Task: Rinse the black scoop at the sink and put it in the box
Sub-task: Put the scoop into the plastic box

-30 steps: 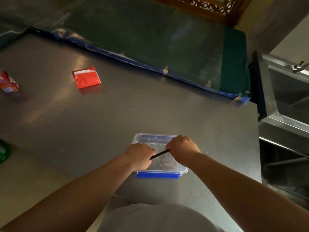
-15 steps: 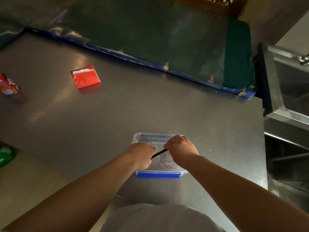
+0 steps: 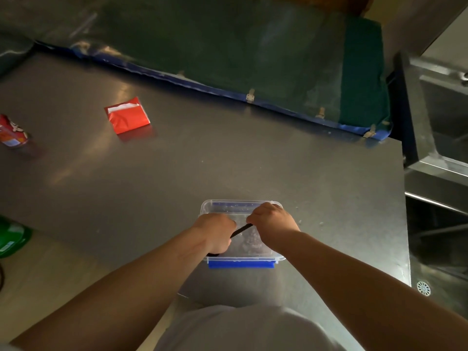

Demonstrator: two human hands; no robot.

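Observation:
A clear plastic box (image 3: 222, 205) with a blue front clasp stands near the front edge of the steel table (image 3: 228, 160). The black scoop (image 3: 241, 229) shows only as a thin black handle slanting between both fists over the box. My left hand (image 3: 215, 233) is closed around its lower end at the box's left side. My right hand (image 3: 272, 224) is closed around the upper end above the box. The scoop's bowl is hidden by my left hand. Dark grainy stuff lies on the box floor.
A red foil pouch (image 3: 128, 115) lies at the table's far left, a red can (image 3: 11, 133) at the left edge. A green bottle (image 3: 11, 236) sits below left. The steel sink (image 3: 440, 117) stands at right, with a floor drain (image 3: 423, 288) below.
Both hands stay on the scoop over the box, barely shifting. The camera has swung slightly, so the sink slides toward the right edge of the view.

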